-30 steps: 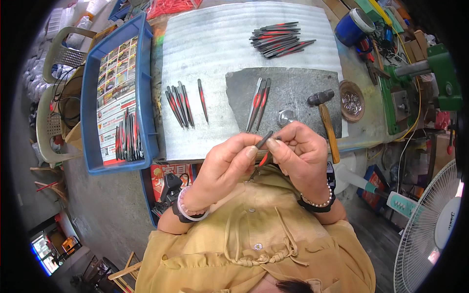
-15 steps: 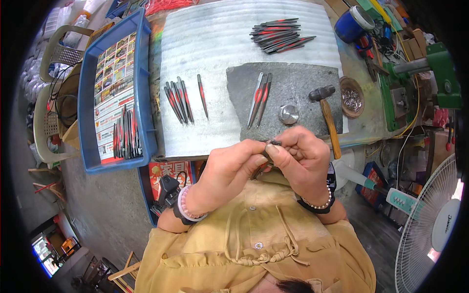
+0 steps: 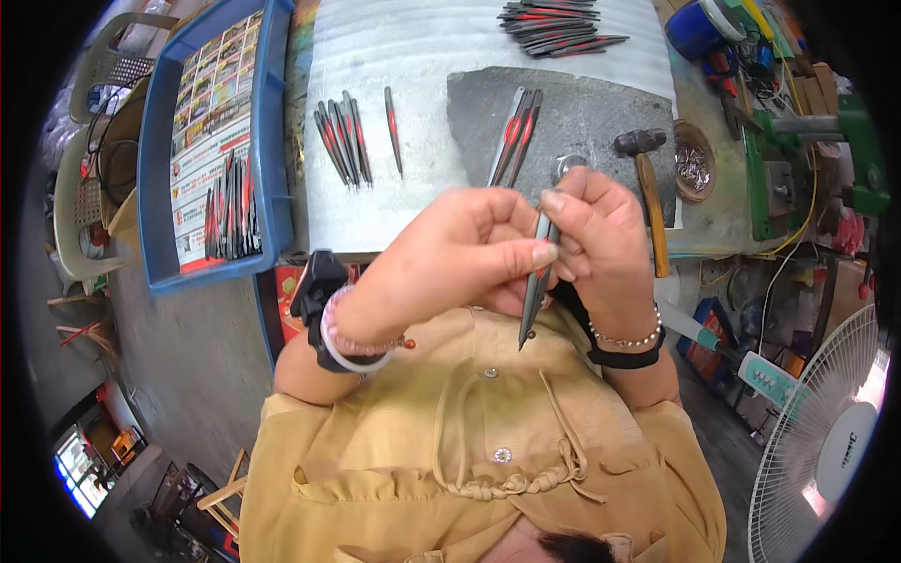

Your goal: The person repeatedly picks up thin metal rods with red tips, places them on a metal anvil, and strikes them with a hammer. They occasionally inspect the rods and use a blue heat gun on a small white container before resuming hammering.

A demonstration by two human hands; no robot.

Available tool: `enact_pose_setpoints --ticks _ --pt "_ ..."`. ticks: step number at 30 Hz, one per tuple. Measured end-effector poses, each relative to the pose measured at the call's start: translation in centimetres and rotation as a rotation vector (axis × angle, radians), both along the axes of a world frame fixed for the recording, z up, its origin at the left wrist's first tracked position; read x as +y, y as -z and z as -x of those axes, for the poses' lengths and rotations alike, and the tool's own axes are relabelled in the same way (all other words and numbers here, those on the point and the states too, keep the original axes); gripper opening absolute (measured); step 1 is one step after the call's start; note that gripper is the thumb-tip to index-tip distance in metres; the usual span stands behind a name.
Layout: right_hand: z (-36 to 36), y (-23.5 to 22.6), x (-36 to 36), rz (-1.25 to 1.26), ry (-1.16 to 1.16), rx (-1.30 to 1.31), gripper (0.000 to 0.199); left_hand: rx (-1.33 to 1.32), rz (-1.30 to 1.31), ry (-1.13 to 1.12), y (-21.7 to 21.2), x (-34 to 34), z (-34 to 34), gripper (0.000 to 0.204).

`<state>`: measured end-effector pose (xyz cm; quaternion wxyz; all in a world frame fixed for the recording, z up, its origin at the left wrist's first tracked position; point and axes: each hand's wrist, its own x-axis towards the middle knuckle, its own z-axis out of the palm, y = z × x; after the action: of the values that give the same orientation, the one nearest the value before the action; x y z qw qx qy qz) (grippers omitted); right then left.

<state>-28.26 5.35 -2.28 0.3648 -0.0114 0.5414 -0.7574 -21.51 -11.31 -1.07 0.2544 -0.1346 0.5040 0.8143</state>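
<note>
both hands [image 3: 526, 253] now raised, pinching tweezers [image 3: 537, 272] upright.

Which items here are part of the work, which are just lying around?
In use: tweezers pinched by left hand and right hand; stone slab; hammer; tweezers on slab; tweezer pile.
Lying about: fan; plastic chair; blue tub.
</note>
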Motion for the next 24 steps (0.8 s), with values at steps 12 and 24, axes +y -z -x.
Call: enact_pose_setpoints --ticks 12,24 --pt "0.6 1.1 -0.2 0.096 0.05 -0.191 0.02 -0.006 -0.067 0.038 1.1 -0.6 1.6 0.019" --pt "-0.4 0.5 -0.5 0.048 0.129 0.029 0.017 0.046 0.145 0.181 -0.3 -1.1 2.3 0.023"
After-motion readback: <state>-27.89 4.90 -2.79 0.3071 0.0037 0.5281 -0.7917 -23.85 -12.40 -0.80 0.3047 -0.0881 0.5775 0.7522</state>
